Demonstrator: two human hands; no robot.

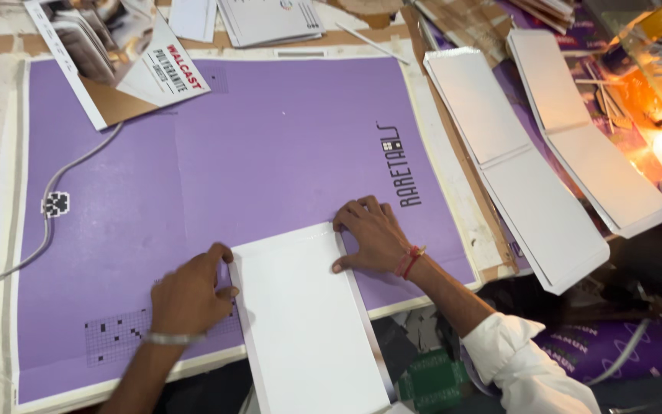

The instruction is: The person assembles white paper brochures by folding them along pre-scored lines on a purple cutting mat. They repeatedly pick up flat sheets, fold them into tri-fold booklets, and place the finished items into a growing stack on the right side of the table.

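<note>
Hands frame the work from both sides. I see my left hand [189, 295] curled loosely at the left edge of the long white rectangular card sheet [304, 322], fingertips touching that edge, nothing clasped inside the hand. My right hand [371, 236] lies flat and spread on the upper right corner of the same sheet, palm down, pressing rather than gripping, a red thread band at the wrist. The white sheet rests on the large purple printed board [270, 161], near its lower edge, and its near end hangs out past the board toward me.

To my judgement the step in hand is squaring and flattening the sheet. I would keep the right palm planted as the anchor, let the left fingertips nudge the edge in small pushes, and press evenly so the card does not bow.

Beside the board on the right lie two folded white card covers [522, 169], well apart from my hands. A grey cable [63, 180] crosses the board's left part.
</note>
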